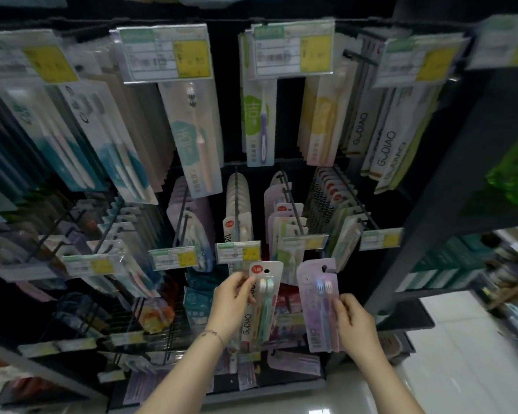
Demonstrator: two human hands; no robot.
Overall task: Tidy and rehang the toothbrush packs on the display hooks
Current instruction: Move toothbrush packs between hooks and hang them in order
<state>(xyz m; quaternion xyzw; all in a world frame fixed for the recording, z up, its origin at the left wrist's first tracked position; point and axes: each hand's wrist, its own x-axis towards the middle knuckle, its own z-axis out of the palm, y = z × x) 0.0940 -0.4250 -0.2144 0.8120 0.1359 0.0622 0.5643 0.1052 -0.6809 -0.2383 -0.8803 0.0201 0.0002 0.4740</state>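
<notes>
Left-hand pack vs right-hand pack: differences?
The white pack, in the left hand: red logo, green-and-white brushes. The purple pack, in the right hand: lilac card, purple brushes. The white pack's hang hole is centred; the purple pack's sits near its right corner. Both hold two brushes, heads up; neither is hung.

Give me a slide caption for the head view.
Left hand holds a white toothbrush pack, right hand a purple pack, before display hooks.
</notes>
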